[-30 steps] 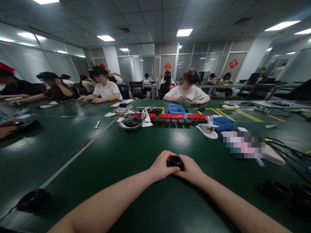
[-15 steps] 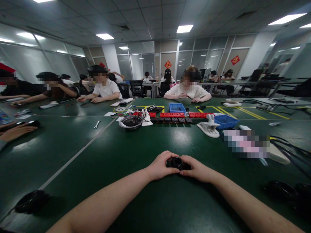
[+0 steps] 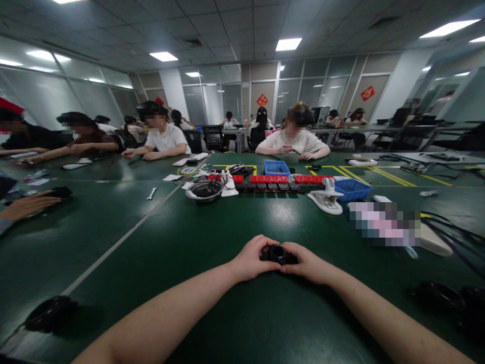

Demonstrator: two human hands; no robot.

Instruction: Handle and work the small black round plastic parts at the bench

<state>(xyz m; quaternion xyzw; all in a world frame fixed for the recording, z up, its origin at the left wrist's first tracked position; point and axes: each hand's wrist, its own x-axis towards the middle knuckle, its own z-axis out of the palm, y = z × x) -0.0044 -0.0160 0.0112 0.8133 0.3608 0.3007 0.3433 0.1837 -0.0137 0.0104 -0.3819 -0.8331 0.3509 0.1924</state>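
A black part with a round, ring-like opening [image 3: 277,254] sits low over the green table, straight in front of me. My left hand [image 3: 249,260] is closed around its left side, thumb along the near edge and fingers over the far side. From the right, my right hand [image 3: 306,264] grips the same part, its thumb close to the left thumb tip. Fingers and palms cover much of the part's sides, so its full shape is hidden. Both forearms reach in from the bottom of the view.
A black ring-shaped object [image 3: 51,313] lies at lower left, and more black ones [image 3: 441,297] at lower right. Ahead are a metal bowl [image 3: 204,192], a white clamp base [image 3: 326,199], a blue bin [image 3: 352,190] and a wrench [image 3: 152,194]. A co-worker's hand [image 3: 36,203] is at left.
My hands and the black part have barely moved. At the left edge, the dark object by the co-worker's hand has shifted and turned.
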